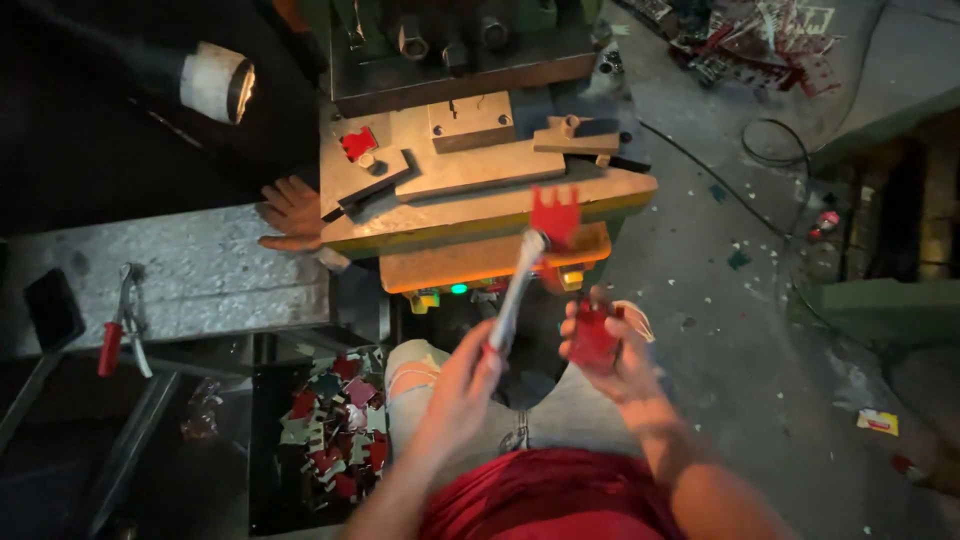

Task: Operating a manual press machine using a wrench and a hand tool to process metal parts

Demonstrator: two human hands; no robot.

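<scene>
Right now a red comb-shaped plastic piece (555, 213) sits at the tip of a long metal tool (515, 290), just over the front edge of the press die plate (480, 195). The left hand (470, 375) is closed around the tool's lower end. The right hand (605, 345) grips a stack of red plastic pieces (592, 335) near the lap. Another person's hand (292, 212) rests at the plate's left side. A second red piece (358, 143) lies on the die. Below left, a bin of plastic offcuts (335, 430); red-handled pliers (122, 325) lie on the grey surface (200, 270).
</scene>
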